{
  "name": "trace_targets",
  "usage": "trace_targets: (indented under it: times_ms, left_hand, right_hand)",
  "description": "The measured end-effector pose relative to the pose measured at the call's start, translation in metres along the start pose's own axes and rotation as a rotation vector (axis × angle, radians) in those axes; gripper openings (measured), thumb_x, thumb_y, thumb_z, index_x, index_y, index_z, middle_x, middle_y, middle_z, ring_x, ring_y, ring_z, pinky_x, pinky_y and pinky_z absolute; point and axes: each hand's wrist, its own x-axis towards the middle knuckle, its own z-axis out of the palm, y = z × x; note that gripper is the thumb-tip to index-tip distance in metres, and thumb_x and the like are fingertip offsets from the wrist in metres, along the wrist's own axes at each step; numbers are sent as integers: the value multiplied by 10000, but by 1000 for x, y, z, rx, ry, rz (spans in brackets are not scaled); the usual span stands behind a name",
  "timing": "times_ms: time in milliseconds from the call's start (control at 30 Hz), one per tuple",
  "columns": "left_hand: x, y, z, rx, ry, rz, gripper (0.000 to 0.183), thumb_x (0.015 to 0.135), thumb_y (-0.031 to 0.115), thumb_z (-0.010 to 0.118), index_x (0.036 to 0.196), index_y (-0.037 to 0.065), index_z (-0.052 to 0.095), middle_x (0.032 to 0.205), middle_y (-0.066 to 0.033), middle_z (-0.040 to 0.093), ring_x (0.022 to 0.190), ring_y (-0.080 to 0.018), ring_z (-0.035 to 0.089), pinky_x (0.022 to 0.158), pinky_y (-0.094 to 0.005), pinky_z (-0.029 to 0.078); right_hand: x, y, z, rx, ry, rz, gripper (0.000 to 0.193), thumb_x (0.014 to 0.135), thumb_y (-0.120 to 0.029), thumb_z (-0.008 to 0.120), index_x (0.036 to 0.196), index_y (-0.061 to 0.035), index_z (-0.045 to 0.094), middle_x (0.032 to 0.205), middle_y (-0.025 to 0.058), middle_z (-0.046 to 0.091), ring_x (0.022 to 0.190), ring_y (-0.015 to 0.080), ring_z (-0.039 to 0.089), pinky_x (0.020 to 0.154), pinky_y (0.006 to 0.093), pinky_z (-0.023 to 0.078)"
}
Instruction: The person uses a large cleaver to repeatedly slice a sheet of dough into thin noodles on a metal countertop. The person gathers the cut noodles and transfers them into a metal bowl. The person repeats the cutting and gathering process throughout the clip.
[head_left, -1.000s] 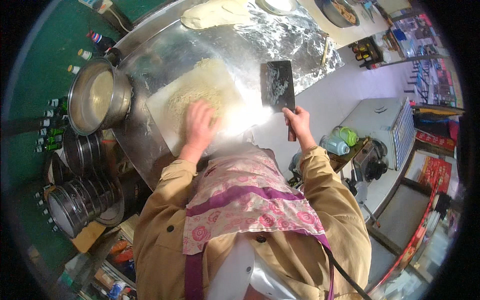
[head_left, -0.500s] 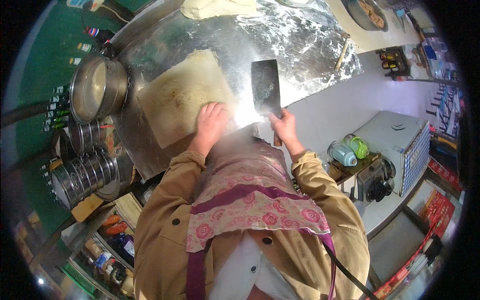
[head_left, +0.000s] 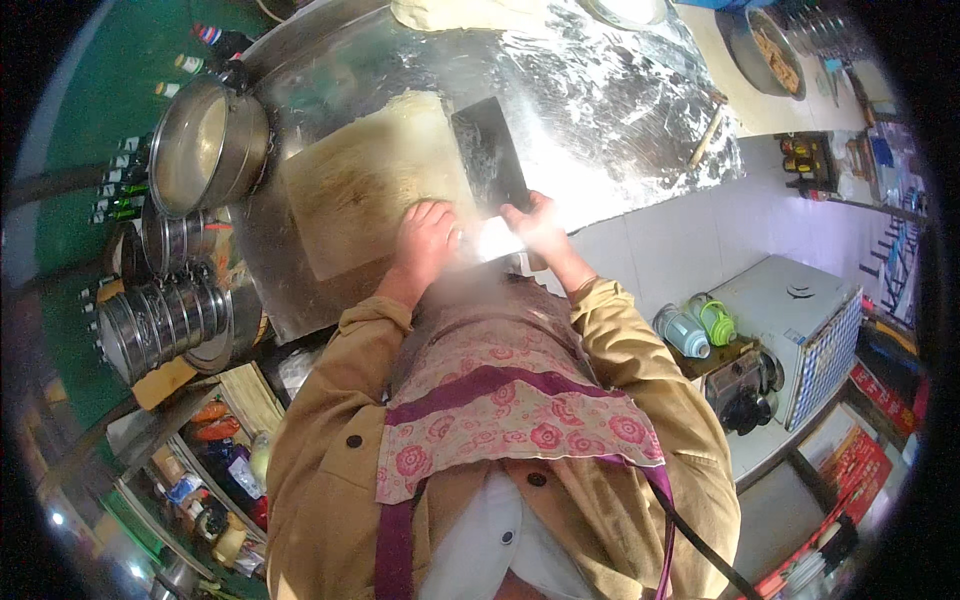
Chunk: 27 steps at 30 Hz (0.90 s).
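1. Cleaver (head_left: 488, 150): a broad, dark, rectangular blade with faint pale smears, its handle inside the closed grip of the right hand (head_left: 538, 225). The blade slants up and leftward from that grip, along the board's right edge; whether the two touch cannot be told.
2. Board (head_left: 375, 190): pale, flat and four-sided, tilted in the view, brownish-stained toward its middle and partly hazy. It lies left of the cleaver grip, its near right part under the left hand's (head_left: 425, 238) bent fingers.
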Motion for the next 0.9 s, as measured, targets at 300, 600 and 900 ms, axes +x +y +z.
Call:
trace_targets:
  times_ms: [300, 600, 900]
  left_hand:
    - [-4, -2, 4, -46, 9, -70, 229, 762, 112, 786, 975, 57, 722, 1144, -96, 712, 1109, -322, 639, 1002, -450, 494]
    - [11, 10, -17, -178, 141, -101, 221, 846, 164, 794, 1046, 72, 770, 1277, -112, 698, 1268, -331, 597, 1081, -467, 459]
    - [39, -33, -55, 3, 91, 85, 212, 928, 254, 764, 1126, 211, 830, 1422, -24, 662, 1433, -301, 498, 1152, -496, 441]
  right_hand:
    - [37, 33, -16, 323, -200, 151, 286, 925, -96, 761, 1162, 57, 716, 955, 61, 758, 762, 113, 688, 684, 286, 566]
    - [6, -25, 8, 370, -286, 186, 201, 910, -89, 782, 1045, 19, 680, 802, 43, 703, 563, 81, 580, 497, 243, 472]
    - [-16, -66, 10, 245, -330, 148, 210, 883, -66, 779, 1041, 12, 665, 793, 28, 686, 558, 77, 579, 504, 250, 472]
